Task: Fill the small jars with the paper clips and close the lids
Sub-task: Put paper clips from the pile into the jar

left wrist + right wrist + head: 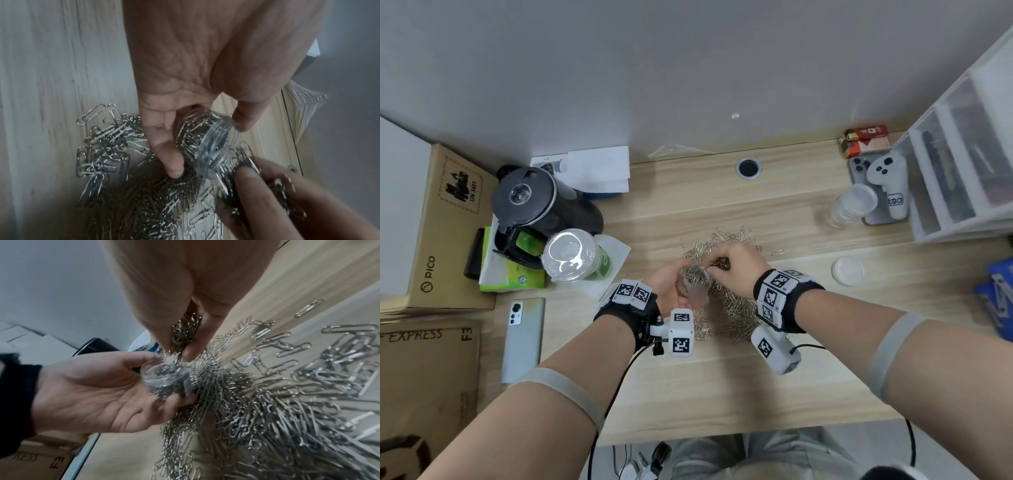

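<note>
My left hand (671,284) grips a small clear jar (693,282) (207,142) (166,379) between thumb and fingers, just above the desk. The jar's mouth is tilted toward my right hand and it holds several silver paper clips. My right hand (726,265) pinches a bunch of paper clips (185,334) right at the jar's mouth, some clips poking into it. A big pile of loose paper clips (729,308) (123,186) (277,402) lies on the wooden desk (722,383) under both hands. A clear round lid (848,271) lies on the desk to the right.
A lidded plastic cup (570,255) and a black kettle (534,202) stand at the left, with a phone (524,337) nearer me. Stacked clear jars (851,205), a white controller (890,181) and plastic drawers (962,164) sit at the right. Cardboard boxes (441,219) line the left edge.
</note>
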{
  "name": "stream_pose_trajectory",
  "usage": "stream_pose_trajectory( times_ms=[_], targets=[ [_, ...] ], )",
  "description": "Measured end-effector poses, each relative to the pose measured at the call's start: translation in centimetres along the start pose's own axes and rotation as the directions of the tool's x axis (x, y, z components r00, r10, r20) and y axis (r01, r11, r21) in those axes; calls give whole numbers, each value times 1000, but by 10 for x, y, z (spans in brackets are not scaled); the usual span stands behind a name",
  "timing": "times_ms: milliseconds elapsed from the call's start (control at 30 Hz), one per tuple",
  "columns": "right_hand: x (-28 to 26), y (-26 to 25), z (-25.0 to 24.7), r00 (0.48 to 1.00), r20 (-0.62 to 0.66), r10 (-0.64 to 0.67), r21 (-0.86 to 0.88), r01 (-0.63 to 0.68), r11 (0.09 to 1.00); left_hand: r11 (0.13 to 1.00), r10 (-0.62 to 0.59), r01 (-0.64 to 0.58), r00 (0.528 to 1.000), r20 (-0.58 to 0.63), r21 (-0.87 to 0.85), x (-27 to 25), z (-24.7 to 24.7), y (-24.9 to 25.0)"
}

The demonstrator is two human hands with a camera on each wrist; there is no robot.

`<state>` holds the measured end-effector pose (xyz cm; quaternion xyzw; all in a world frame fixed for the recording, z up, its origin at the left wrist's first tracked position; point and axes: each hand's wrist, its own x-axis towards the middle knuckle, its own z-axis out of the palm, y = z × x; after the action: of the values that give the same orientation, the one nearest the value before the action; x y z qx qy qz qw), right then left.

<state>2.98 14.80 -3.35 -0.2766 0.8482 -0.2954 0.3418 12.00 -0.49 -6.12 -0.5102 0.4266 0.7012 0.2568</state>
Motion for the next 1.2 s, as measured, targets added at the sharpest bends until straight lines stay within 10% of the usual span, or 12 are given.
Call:
stream_pose_trajectory(
  times_ms=[533,1200],
  targets=[
    [-4,-6,5,985,147,-88,149,66,987,997,-2,1,1000,-14,-78,-5,11,-2],
    [-8,-3,0,976,-67,-207,154,215,964,998,-19,22,998,57,-51,-10,17,0]
  ],
)
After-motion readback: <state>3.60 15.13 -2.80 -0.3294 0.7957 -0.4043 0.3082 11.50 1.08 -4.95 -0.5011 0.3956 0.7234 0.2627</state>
